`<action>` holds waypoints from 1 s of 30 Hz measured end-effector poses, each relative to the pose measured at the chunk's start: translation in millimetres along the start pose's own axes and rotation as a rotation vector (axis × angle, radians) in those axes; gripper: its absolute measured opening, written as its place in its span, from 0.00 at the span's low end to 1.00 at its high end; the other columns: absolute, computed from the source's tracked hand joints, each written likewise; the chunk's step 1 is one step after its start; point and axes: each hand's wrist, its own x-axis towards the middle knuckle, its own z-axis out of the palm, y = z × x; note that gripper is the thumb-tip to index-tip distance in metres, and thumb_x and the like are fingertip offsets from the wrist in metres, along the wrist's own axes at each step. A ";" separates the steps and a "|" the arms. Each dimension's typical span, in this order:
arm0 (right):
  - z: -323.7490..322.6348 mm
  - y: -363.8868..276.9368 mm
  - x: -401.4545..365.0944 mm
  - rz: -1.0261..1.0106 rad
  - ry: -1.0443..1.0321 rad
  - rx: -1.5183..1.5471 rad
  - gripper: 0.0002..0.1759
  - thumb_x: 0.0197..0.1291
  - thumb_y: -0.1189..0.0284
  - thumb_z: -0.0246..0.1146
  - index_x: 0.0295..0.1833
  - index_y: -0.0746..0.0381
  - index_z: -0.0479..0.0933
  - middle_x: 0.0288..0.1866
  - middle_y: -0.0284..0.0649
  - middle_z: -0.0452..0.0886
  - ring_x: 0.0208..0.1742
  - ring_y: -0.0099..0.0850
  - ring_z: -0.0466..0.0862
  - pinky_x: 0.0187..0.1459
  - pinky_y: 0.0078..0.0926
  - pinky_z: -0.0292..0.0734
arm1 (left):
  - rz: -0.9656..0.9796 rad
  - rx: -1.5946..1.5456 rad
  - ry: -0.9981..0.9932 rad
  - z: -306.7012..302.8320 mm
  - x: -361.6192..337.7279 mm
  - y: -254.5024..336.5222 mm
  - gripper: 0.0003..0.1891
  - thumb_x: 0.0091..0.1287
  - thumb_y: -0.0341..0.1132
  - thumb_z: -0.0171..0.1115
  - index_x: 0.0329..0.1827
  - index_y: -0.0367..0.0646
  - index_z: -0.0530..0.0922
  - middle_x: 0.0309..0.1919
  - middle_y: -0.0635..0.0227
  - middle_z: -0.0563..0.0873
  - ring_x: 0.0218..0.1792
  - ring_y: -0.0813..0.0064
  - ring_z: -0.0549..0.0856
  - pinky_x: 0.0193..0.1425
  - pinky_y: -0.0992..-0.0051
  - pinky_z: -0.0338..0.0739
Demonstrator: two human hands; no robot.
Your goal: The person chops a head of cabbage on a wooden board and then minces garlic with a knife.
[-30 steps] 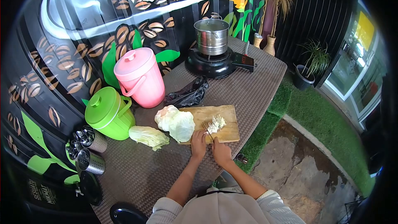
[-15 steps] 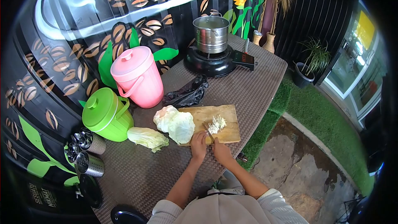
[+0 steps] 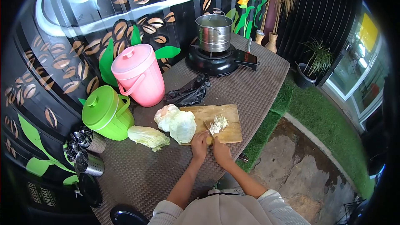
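Observation:
My right hand [image 3: 221, 150] is closed round the handle of a knife [image 3: 209, 128], its blade slanting up and left over the wooden cutting board [image 3: 231, 116]. Just left of the blade, my left hand [image 3: 200, 143] rests on the board's near edge with fingers pressed together; whatever they hold is hidden. Beside the blade lies a small heap of pale shredded vegetable [image 3: 219, 123]. A head of cabbage with loose leaves [image 3: 182, 126] overlaps the board's left side. Further left, a napa cabbage [image 3: 148, 137] lies on the table.
Behind the board is a crumpled black plastic bag [image 3: 189, 91]. A steel pot [image 3: 214, 33] stands on a portable gas stove [image 3: 210, 61] at the back. Pink [image 3: 141, 75] and green [image 3: 109, 114] lidded buckets stand left, near metal cutlery holders [image 3: 89, 163]. The table's edge [image 3: 266, 108] runs along the right.
Both hands stay at the board's near edge. The knife and fingers have shifted only slightly, and the whole view has moved a little.

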 end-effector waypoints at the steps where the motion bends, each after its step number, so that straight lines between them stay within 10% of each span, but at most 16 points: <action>1: -0.9 -2.6 1.0 0.023 0.000 0.062 0.11 0.66 0.71 0.52 0.46 0.68 0.65 0.30 0.59 0.82 0.33 0.59 0.83 0.35 0.54 0.78 | -0.002 0.000 0.003 0.2 1.1 -0.6 0.07 0.64 0.23 0.58 0.41 0.34 0.84 0.44 0.57 0.87 0.49 0.56 0.83 0.56 0.64 0.77; 30: 15.5 -2.5 15.0 0.014 0.031 0.002 0.14 0.65 0.70 0.54 0.50 0.66 0.64 0.29 0.59 0.82 0.34 0.56 0.85 0.34 0.53 0.80 | 0.016 -0.038 0.023 -1.0 -1.4 -9.5 0.06 0.63 0.22 0.60 0.39 0.33 0.84 0.43 0.56 0.88 0.48 0.57 0.85 0.54 0.65 0.79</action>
